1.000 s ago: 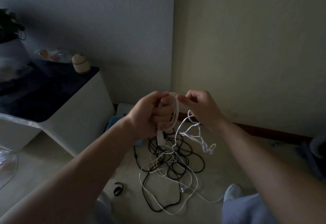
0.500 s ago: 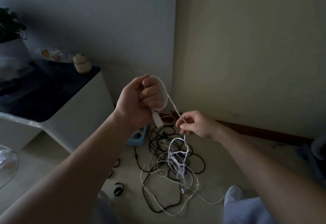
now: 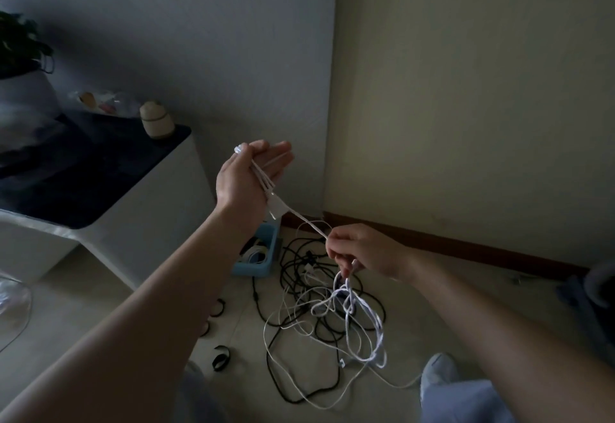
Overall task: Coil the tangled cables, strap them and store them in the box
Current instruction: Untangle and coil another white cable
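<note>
Holding the left hand (image 3: pixel 253 173) flat, fingers straight, as a form for the white cable (image 3: pixel 307 224) looped over it; pinching the slack in the right hand (image 3: pixel 362 253) to draw it taut (rest trailing into the floor tangle (image 3: pixel 319 309)). Counting one blue box (image 3: pixel 253 269) beside it, three black straps (image 3: pixel 220 357); cables too knotted for counting.

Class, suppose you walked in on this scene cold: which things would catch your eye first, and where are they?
The white cable stretched taut in mid-frame, looped over the raised left hand and pinched by the right hand below it. Next, the tangle of black and white cables on the floor beneath, with a blue box beside it.
</note>
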Demonstrator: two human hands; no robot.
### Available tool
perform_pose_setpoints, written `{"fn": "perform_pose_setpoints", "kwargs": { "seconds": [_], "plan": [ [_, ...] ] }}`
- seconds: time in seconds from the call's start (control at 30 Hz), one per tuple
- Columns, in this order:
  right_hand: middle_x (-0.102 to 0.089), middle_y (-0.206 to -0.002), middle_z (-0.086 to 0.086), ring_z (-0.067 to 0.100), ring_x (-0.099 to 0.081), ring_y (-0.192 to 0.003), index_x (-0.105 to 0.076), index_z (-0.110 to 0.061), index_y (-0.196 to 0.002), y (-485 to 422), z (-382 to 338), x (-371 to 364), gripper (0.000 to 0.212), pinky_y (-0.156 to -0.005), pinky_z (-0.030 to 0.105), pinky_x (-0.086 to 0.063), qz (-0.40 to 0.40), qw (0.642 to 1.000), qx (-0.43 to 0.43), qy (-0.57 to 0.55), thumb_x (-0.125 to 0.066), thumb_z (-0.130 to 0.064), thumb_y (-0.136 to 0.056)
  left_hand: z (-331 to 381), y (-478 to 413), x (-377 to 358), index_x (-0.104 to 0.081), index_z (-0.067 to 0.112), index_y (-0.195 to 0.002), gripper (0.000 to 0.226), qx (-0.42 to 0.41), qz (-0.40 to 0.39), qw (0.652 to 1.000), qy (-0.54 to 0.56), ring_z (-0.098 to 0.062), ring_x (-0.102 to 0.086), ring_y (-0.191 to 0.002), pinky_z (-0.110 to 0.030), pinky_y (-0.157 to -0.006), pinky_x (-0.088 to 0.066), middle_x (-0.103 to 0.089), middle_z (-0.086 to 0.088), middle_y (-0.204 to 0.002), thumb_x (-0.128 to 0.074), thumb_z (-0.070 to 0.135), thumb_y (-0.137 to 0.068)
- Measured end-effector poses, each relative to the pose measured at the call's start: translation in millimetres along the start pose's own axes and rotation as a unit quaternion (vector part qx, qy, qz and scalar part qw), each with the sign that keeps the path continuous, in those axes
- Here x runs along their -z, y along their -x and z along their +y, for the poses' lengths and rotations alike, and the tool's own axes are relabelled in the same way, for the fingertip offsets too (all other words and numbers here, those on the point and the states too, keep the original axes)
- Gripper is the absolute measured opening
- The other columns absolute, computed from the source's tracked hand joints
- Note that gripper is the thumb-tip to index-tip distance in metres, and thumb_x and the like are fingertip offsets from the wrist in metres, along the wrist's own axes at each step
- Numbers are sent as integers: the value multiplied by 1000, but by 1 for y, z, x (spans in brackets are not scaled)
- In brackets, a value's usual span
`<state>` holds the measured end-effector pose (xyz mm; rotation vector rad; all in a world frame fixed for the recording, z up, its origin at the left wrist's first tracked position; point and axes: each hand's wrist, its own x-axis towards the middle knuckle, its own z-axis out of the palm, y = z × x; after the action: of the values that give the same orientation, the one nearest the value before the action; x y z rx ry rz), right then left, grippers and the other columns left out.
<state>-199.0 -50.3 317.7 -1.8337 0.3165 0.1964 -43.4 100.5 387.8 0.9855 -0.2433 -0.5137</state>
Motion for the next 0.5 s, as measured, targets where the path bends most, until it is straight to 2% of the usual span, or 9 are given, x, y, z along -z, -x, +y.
{"fn": "perform_pose_setpoints", "kwargs": {
  "seconds": [0.1,0.17,0.23,0.3,0.37,0.43,0.5],
  "plan": [
    [-53,-57,-5,12,-52,-55,-69,-27,-74,5,-9,-5,24,-62,27,-48,42,998,54,-1,-57,-30,-96,-11,-3,5,-59,5,-103,34,-67,-4,990,-127,-30,-73,-100,-39,-95,-55,-77,-15,-101,-31,23,-110],
    [-57,-58,-9,9,-52,-53,-73,-35,-75,9,-15,-10,24,-59,29,-45,113,989,93,18,-62,-29,-96,-20,-3,12,-60,8,-106,35,-101,-31,964,-244,-24,-74,-95,-34,-88,-55,-78,-9,-95,-31,27,-109],
    [-66,-64,-10,7,-56,-55,-76,-36,-81,12,-22,-15,19,-55,29,-44,163,977,135,40,-65,-29,-95,-32,0,16,-62,13,-104,37,-102,-63,932,-343,-21,-74,-87,-35,-78,-54,-77,-6,-90,-34,38,-104],
    [-68,-68,-10,6,-56,-59,-78,-29,-86,15,-31,-17,14,-57,29,-42,193,964,176,56,-67,-31,-94,-45,4,15,-64,19,-91,34,-72,-95,913,-389,-22,-71,-73,-40,-67,-55,-75,-6,-78,-39,42,-95],
    [-70,-71,-16,-1,-61,-65,-78,-24,-90,18,-38,-12,12,-61,19,-46,226,950,208,59,-68,-21,-95,-53,10,10,-63,22,-73,34,-44,-137,900,-411,-17,-57,-54,-37,-56,-45,-63,-1,-59,-45,46,-88],
    [-75,-81,-12,1,-69,-77,-79,-17,-94,20,-43,-3,11,-70,19,-53,261,938,224,49,-70,-11,-93,-56,16,4,-65,23,-62,48,20,-193,893,-406,-12,-44,-47,-28,-52,-34,-50,5,-49,-45,62,-82],
    [-76,-82,-9,2,-69,-76,-78,-16,-93,22,-42,6,8,-70,18,-52,290,928,226,52,-74,-10,-89,-52,21,-1,-68,17,-64,69,111,-267,881,-375,-8,-37,-41,-23,-46,-33,-41,8,-45,-37,76,-80]
  ]
}}
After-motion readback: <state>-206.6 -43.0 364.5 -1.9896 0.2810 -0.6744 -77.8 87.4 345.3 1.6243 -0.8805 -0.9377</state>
